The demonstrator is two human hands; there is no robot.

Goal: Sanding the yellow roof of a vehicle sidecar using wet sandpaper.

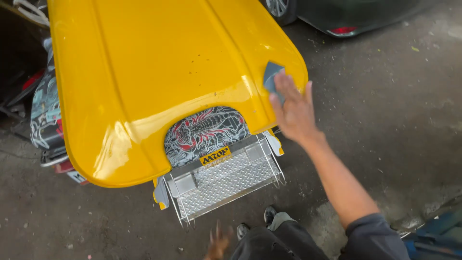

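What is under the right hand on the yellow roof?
A small grey sheet lies under the right hand, pressed on the yellow roof near its edge. The fingers cover its lower part, so its full shape is hidden.

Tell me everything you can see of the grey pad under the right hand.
The grey pad is a small, thin, dull sheet, possibly sandpaper. It lies flat on the glossy yellow roof panel near its right edge. The right hand presses its fingers on the lower part, hiding it; only one pointed upper corner shows.
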